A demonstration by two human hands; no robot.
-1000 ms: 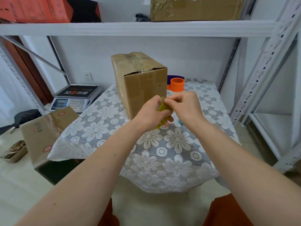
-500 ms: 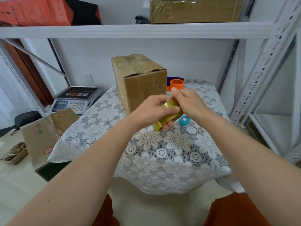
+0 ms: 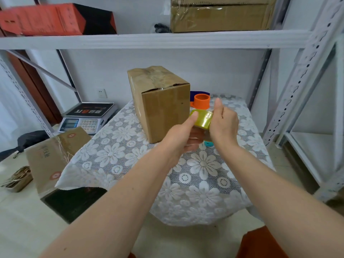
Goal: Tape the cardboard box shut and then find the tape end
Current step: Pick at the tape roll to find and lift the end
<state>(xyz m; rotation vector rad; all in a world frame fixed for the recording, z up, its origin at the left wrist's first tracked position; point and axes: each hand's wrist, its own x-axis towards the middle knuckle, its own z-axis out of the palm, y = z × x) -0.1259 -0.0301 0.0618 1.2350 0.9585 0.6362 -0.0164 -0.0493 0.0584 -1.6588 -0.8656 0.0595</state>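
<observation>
A brown cardboard box (image 3: pixel 163 107) stands upright on the lace-covered table (image 3: pixel 195 183), its top flaps closed with clear tape across them. Just right of the box, above the table, I hold a yellowish tape roll (image 3: pixel 202 119). My left hand (image 3: pixel 183 135) grips the roll from below, thumb up on its left edge. Against the roll's right side lies my right hand (image 3: pixel 223 123), fingers curled round it and index finger raised. The far side of the roll is hidden behind my hands.
An orange tape dispenser (image 3: pixel 201 100) sits behind the roll, and a small teal object (image 3: pixel 208 143) lies under my hands. A weighing scale (image 3: pixel 87 118) and a paper bag (image 3: pixel 52 157) stand at the left. Metal shelving (image 3: pixel 301 86) rises at the right, with boxes on the upper shelf (image 3: pixel 149 40).
The roll and both hands have risen and shifted right, away from me. The roll has turned so its broad yellow band faces up, and my right index finger has lifted.
</observation>
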